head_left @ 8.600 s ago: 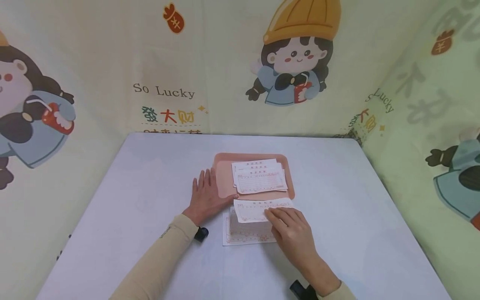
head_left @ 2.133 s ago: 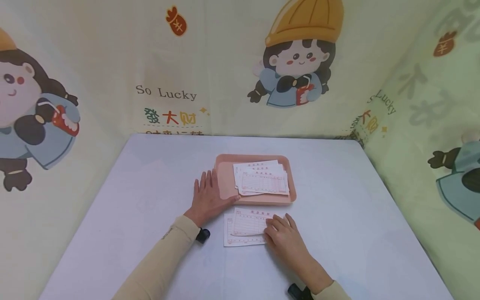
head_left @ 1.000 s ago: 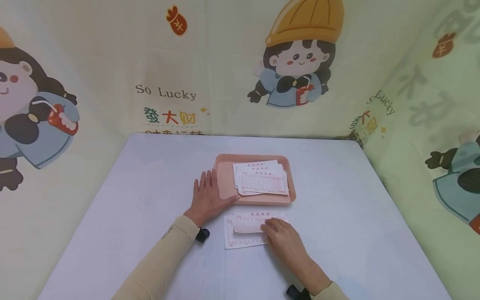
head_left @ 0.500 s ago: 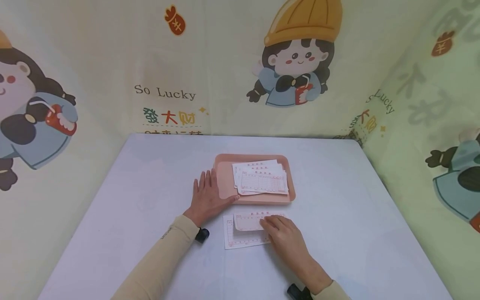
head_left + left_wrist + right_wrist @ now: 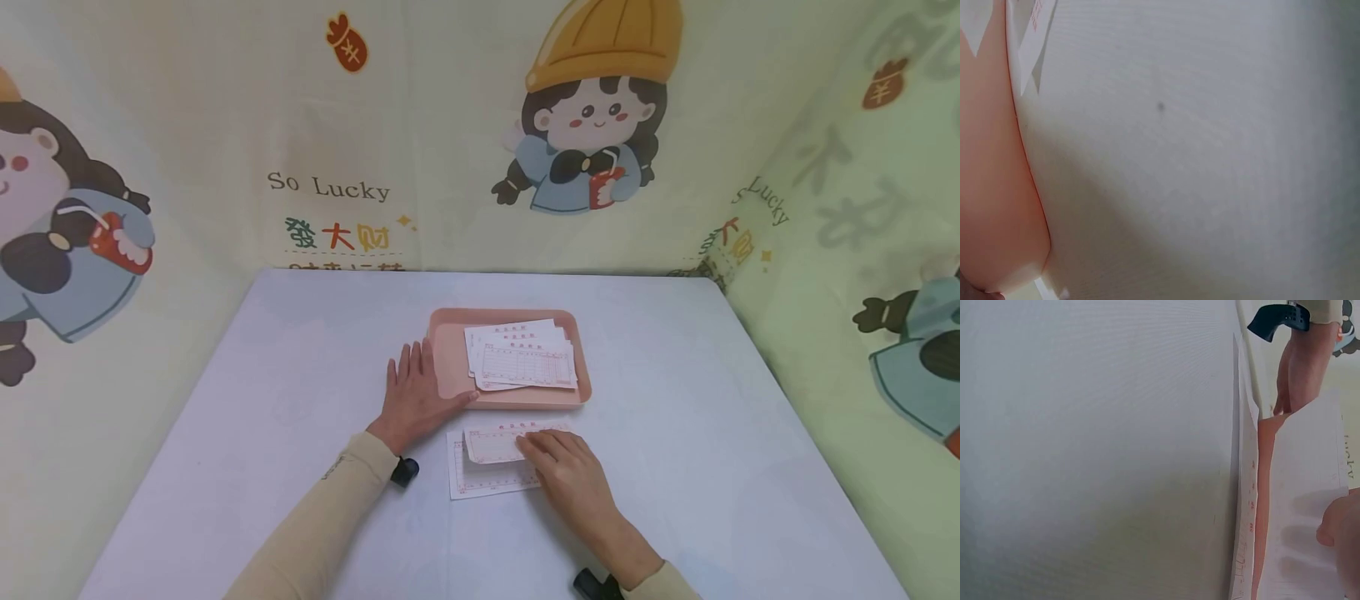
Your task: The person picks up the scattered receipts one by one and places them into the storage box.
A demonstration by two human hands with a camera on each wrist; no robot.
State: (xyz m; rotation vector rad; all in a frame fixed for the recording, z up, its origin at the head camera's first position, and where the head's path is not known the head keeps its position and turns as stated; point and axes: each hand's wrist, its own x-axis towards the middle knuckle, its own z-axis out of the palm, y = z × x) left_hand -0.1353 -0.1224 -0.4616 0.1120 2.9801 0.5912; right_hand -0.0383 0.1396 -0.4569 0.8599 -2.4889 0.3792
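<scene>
My right hand (image 5: pixel 573 479) pinches a printed paper slip (image 5: pixel 495 446), its near edge tilted up over other slips (image 5: pixel 487 483) on the table. In the right wrist view, my thumb (image 5: pixel 1338 528) lies against the raised slip (image 5: pixel 1304 456), whose back faces the camera. My left hand (image 5: pixel 416 396) lies with straight fingers along the left edge of a pink tray (image 5: pixel 452 367), thumb at its near rim. Several overlapping slips (image 5: pixel 525 364) with red print lie in the tray's right part. The left wrist view shows the tray's side (image 5: pixel 997 175) and a slip's corner (image 5: pixel 1035 47).
A white table (image 5: pixel 322 333) extends around the tray. Behind it hangs a patterned cloth (image 5: pixel 450 125) with cartoon figures, and a similar cloth (image 5: pixel 817 250) hangs at the right. Black wrist cameras sit at my left wrist (image 5: pixel 405 472) and right wrist (image 5: pixel 596 585).
Since the earliest frame, another slip has come to lie in the tray. My right hand has gone from fingers on a flat slip to lifting its near edge. My left hand stays put.
</scene>
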